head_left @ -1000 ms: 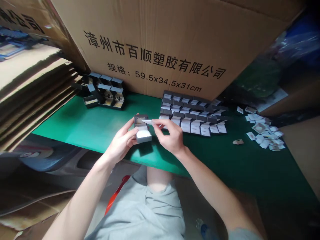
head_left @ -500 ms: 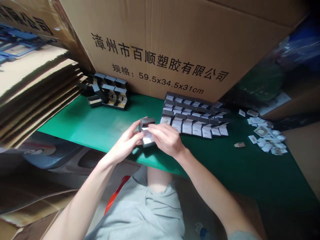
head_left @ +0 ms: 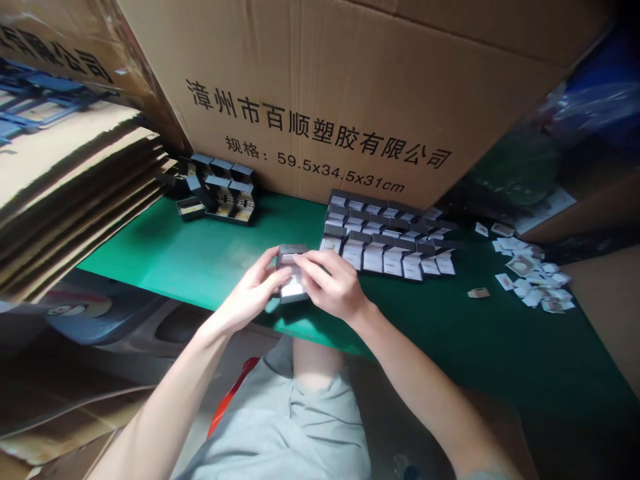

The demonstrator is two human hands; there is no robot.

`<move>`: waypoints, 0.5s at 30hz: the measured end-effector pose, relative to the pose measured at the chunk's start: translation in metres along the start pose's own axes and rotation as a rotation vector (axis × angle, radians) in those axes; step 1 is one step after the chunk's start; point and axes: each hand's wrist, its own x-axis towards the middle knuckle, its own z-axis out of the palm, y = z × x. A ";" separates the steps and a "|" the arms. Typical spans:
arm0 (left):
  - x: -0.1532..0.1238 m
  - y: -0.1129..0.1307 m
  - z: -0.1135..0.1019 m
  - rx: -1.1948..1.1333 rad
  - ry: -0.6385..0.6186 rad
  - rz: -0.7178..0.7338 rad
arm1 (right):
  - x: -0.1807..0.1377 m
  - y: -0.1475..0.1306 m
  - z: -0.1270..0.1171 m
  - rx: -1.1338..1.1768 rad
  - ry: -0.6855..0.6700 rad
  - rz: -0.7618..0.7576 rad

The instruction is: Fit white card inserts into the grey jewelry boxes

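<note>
My left hand (head_left: 255, 288) is closed around the left side of a small dark hinged jewelry box (head_left: 293, 293). The box is held open above the front of the green table, its white lining showing in the base and along the lid. My right hand (head_left: 334, 283) reaches in from the right with curled fingers. Its thumb and fingertips press at the opened lid, over a strip of white lining. Whether a loose piece is pinched between those fingertips is hidden. The right side of the box is partly covered by this hand.
Rows of open boxes with white lining (head_left: 383, 261) stand right of centre on the green table (head_left: 200, 257). Dark boxes with yellowish insides (head_left: 230, 203) sit back left. White folded inserts (head_left: 535, 273) lie heaped right. A large carton (head_left: 310, 60) rises behind; stacked cardboard (head_left: 85, 180) borders the left.
The jewelry box has tilted, so its lid's white lining faces me more. My right fingertips have shifted slightly along the lid. My left hand keeps its hold, and the view has moved a little.
</note>
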 end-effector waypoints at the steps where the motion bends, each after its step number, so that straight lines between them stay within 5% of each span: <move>1: 0.000 -0.001 0.000 0.001 0.008 0.004 | 0.000 0.000 -0.001 -0.003 -0.002 -0.021; 9: -0.001 -0.002 -0.001 0.017 0.049 0.008 | -0.004 0.002 -0.003 -0.018 0.010 -0.153; 15: 0.001 -0.007 -0.002 0.000 0.094 0.012 | -0.002 -0.004 0.000 -0.090 -0.133 -0.118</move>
